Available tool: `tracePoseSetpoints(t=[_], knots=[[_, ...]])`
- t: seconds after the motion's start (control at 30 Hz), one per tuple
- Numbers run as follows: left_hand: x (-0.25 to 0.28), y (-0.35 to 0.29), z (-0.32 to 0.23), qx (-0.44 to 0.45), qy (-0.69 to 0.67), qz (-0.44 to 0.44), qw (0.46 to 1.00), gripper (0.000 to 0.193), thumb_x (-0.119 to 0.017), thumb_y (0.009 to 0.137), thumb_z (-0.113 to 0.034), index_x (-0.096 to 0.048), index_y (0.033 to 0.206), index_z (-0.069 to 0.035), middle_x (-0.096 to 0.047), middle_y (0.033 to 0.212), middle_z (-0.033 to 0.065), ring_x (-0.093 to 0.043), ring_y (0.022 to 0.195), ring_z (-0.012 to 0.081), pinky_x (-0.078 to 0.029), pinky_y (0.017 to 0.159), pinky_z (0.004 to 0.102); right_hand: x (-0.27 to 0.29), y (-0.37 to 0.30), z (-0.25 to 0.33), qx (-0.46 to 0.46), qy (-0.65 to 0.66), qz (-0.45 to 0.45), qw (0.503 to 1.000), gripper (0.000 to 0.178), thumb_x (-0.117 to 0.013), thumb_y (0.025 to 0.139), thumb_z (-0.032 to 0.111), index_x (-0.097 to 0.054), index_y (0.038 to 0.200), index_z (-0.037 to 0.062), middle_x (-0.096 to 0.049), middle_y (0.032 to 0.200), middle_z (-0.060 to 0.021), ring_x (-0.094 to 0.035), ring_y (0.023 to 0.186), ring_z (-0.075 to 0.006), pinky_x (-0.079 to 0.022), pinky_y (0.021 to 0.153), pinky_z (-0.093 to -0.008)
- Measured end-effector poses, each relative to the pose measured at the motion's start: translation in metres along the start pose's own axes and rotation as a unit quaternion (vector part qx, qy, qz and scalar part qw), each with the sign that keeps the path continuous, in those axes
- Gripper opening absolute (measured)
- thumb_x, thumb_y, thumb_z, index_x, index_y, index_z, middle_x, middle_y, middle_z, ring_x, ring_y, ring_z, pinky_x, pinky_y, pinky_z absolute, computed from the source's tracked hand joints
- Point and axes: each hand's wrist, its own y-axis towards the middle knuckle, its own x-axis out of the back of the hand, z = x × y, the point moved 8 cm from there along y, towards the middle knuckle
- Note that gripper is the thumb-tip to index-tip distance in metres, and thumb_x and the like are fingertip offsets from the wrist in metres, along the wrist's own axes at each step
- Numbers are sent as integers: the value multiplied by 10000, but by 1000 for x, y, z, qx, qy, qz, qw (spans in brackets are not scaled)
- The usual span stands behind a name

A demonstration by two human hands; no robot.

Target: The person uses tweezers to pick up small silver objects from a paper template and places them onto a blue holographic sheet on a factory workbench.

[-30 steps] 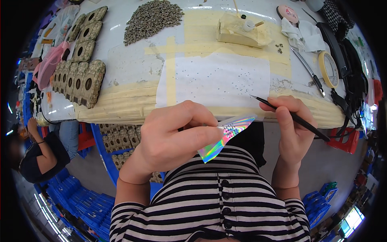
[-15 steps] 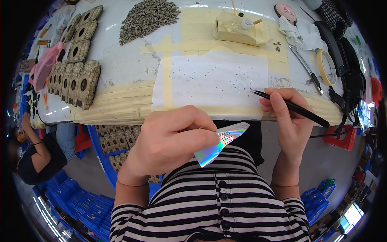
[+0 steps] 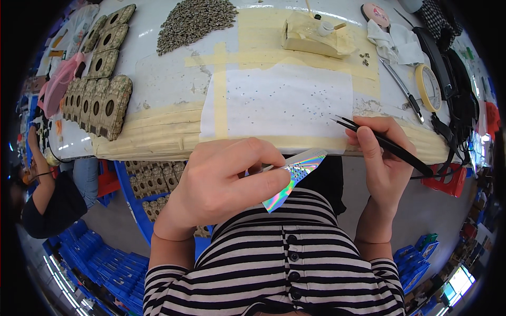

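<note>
Between the thumb and fingers of my left hand (image 3: 226, 179) is a shiny holographic sheet (image 3: 300, 176) with rows of small dark marks. It hangs in front of the table edge, above my striped shirt. My right hand (image 3: 382, 147) grips black tweezers (image 3: 392, 149), whose tips point left over a white paper (image 3: 253, 113) and stand slightly apart. Nothing can be made out between the tips. Many tiny dark and glinting pieces lie scattered over the paper, which yellow tape borders.
Camouflage-patterned cases (image 3: 113, 108) with oval holes line the table's left. A heap of small metallic parts (image 3: 195, 23) lies at the back. A taped block (image 3: 316, 37) holds a small white pot. Right: a utility knife (image 3: 403, 92), a tape roll (image 3: 428, 88). Another person (image 3: 52, 195) sits left.
The tweezers have shifted slightly right and their tips have spread a little. The holographic sheet has tilted and risen slightly in my left hand. The other person's arm has moved.
</note>
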Motion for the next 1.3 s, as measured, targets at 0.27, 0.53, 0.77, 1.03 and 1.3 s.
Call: tracePoseSetpoints(t=[0.27, 0.53, 0.77, 1.03, 1.3], knots=[[-6, 0, -4, 6, -42, 24, 999, 121, -723, 659, -54, -714, 769, -103, -699, 858, 58, -610, 574, 115, -465, 481, 214, 3, 6, 5, 11, -21, 7, 1000, 120, -724, 858, 83, -677, 857, -28, -654, 730, -43, -551, 656, -77, -429, 624, -197], [-51, 19, -4, 20, -58, 125, 990, 152, -704, 720, -68, -554, 695, -62, -588, 1321, 153, -562, 556, 140, -485, 518, 261, 2, 10, -7, -57, 75, 3, 995, 145, -692, 907, 105, -660, 862, -29, -636, 726, -19, -581, 674, -56, -443, 605, -178], [-68, 24, -3, 21, -63, 133, 989, 149, -693, 736, -12, -549, 734, -52, -515, 1380, 214, -613, 623, 178, -516, 559, 297, 2, 11, -9, -56, 101, 14, 993, 137, -654, 929, 87, -645, 884, -42, -646, 776, -42, -640, 719, -86, -512, 644, -198], [-65, 28, -2, 52, -89, 121, 987, 149, -693, 710, 21, -588, 782, -56, -510, 1374, 214, -631, 618, 203, -524, 550, 306, 3, 13, -9, -53, 130, 26, 990, 144, -629, 943, 91, -635, 895, -45, -654, 815, -66, -654, 745, -110, -530, 671, -218], [-62, 27, -1, 84, -68, 119, 987, 181, -686, 668, 69, -595, 778, -42, -512, 1375, 207, -683, 733, 228, -545, 587, 303, 8, 13, -11, -38, 152, 19, 987, 167, -620, 954, 113, -625, 886, -39, -656, 811, -67, -647, 724, -111, -514, 673, -214]])
